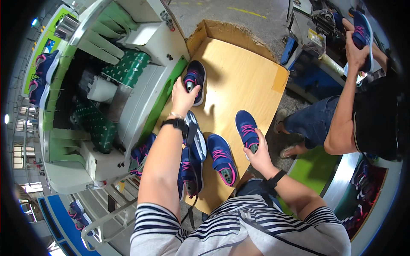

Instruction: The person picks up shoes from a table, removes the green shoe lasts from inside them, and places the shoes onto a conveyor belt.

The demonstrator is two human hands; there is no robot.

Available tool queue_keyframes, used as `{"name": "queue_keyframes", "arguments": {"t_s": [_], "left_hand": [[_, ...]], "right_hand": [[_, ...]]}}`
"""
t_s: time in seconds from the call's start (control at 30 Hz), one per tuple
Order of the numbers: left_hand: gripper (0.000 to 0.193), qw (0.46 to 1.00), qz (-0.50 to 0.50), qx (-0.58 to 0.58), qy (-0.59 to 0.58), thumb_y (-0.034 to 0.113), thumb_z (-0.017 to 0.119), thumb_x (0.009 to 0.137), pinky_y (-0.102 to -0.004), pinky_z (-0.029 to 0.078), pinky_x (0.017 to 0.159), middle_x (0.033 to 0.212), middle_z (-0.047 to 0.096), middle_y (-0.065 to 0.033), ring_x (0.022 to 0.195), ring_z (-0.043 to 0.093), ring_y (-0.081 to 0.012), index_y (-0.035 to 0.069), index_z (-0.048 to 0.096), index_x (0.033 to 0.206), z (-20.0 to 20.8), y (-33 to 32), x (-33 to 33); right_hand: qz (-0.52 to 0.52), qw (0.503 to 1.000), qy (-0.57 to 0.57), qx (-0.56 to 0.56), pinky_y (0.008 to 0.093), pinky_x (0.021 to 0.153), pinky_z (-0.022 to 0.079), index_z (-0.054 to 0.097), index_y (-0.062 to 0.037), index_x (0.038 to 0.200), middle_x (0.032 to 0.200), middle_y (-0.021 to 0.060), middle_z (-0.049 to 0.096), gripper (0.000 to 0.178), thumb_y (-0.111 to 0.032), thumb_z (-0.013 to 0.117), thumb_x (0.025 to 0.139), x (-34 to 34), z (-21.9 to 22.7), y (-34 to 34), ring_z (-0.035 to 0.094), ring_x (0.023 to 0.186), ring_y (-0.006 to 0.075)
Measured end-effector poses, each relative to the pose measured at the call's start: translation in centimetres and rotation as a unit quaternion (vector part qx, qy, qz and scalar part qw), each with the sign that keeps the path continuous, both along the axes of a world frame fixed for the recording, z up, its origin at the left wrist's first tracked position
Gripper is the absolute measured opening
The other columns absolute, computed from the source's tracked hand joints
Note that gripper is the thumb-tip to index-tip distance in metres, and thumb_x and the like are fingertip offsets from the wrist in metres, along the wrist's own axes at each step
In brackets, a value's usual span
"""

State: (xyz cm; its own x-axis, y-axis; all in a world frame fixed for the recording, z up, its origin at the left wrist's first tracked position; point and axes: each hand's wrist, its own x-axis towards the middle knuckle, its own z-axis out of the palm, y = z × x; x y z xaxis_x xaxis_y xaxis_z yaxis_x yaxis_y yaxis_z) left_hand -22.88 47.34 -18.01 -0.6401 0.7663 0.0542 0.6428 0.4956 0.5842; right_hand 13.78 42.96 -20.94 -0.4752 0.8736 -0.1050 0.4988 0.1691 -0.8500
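Observation:
My left hand (183, 97) grips the heel of a navy sneaker with pink laces (194, 81) lying on the far left part of a wooden table (243, 81). My right hand (259, 154) holds the heel of a second navy sneaker (247, 128) near the table's right edge. Between my arms a third sneaker (221, 157) lies on the table with its grey last showing. More sneakers (191, 160) are piled under my left forearm at the table's near left corner.
A green and white machine (106, 85) with rollers stands to the left, with sneakers (42, 77) on its far side. On the right another person (363, 119) holds a sneaker (363, 36) up at a machine. Concrete floor lies beyond the table.

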Motion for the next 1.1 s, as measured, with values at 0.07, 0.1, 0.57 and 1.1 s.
{"name": "queue_keyframes", "arguments": {"t_s": [0.07,0.1,0.57,1.1], "left_hand": [[0.095,0.983,0.001,-0.13,-0.133,0.036,0.075,0.082,-0.0523,0.035,0.11,0.143,0.049,-0.0236,0.132,0.048,-0.04,0.007,0.021,0.154,-0.2,1.3,-0.7],[0.092,0.984,-0.011,-0.142,-0.107,0.026,0.072,0.085,-0.0538,0.035,0.109,0.143,0.049,-0.0226,0.134,0.046,-0.0378,0.009,0.016,0.156,0.1,1.1,-0.9],[0.064,0.839,-0.458,-0.201,0.212,0.022,0.087,0.059,-0.0705,0.014,0.115,0.131,0.058,-0.0016,0.143,0.034,-0.0367,0.018,0.061,0.117,3.9,-14.1,4.9],[0.054,0.688,0.114,0.282,-0.659,0.06,0.05,0.097,-0.0434,0.05,0.096,0.108,0.072,-0.0044,0.103,0.067,-0.0214,0.011,0.066,0.113,14.4,-24.1,8.6]], "right_hand": [[0.009,1.0,-0.017,-0.015,0.0464,0.116,0.03,0.03,-0.0033,0.149,0.15,0.0286,0.035,0.086,-0.012,0.078,0.079,-0.1,0.2,0.1,0.035,0.14,0.0441],[0.006,1.0,-0.021,-0.013,0.0465,0.116,0.03,0.03,-0.0032,0.149,0.15,0.0282,0.035,0.085,-0.011,0.078,0.079,-0.1,0.3,0.2,0.035,0.14,0.0438],[0.018,1.0,-0.009,0.01,0.0467,0.114,0.033,0.029,-0.0041,0.149,0.148,0.0284,0.037,0.084,-0.014,0.077,0.08,-0.1,-0.5,0.4,0.037,0.137,0.0441],[0.139,0.951,0.014,-0.276,0.0406,0.117,0.028,0.028,0.0044,0.151,0.152,0.0283,0.036,0.085,-0.046,0.065,0.094,1.5,7.1,-6.6,0.036,0.143,0.0335]]}}
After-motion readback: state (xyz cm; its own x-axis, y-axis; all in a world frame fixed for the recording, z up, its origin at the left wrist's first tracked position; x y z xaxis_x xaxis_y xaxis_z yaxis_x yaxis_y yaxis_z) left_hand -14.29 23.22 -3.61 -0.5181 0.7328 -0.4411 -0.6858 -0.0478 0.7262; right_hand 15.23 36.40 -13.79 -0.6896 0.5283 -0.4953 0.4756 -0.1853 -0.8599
